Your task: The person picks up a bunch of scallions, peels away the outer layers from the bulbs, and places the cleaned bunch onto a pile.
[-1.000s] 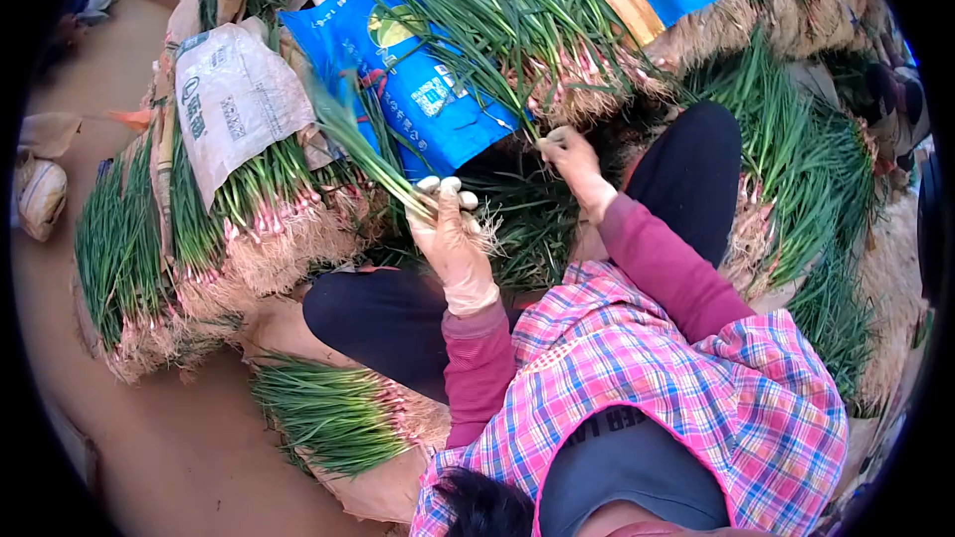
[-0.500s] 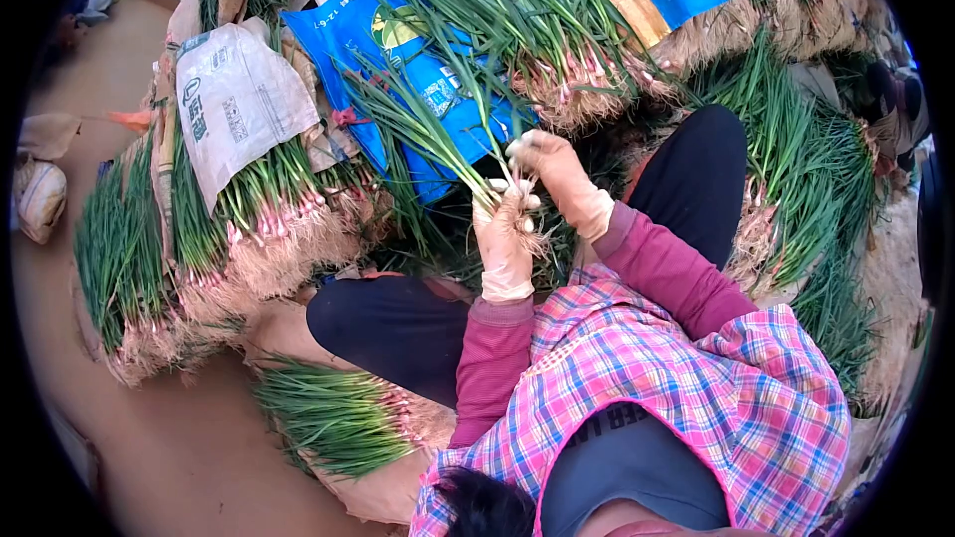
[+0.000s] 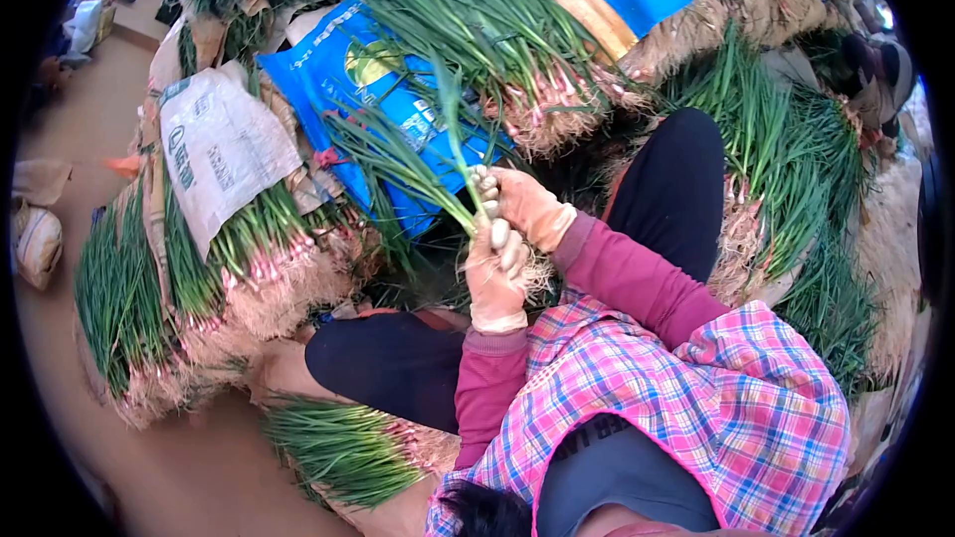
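Observation:
Gloved, my left hand (image 3: 496, 276) is closed around the root ends of a small bunch of green onions (image 3: 408, 161), whose leaves fan out to the upper left. My right hand (image 3: 530, 203), also gloved, sits just above it, fingers curled round the lower stalks of the same bunch. Pale roots stick out beside the left hand. Under the leaves lies a blue printed sack (image 3: 310, 89). On its upper part rests a large pile of green onions (image 3: 477, 20), roots facing me.
Stacked green onions (image 3: 269, 239) stand at the left, partly under a white sack (image 3: 221, 154). More lie at the right (image 3: 786, 169). A smaller bundle (image 3: 343, 447) rests on sacking by my left knee (image 3: 383, 363). Brown floor (image 3: 179, 457) shows at lower left.
My right hand has come down from beside the bunch and closed on the stalks next to my left hand. The whole view has shifted slightly.

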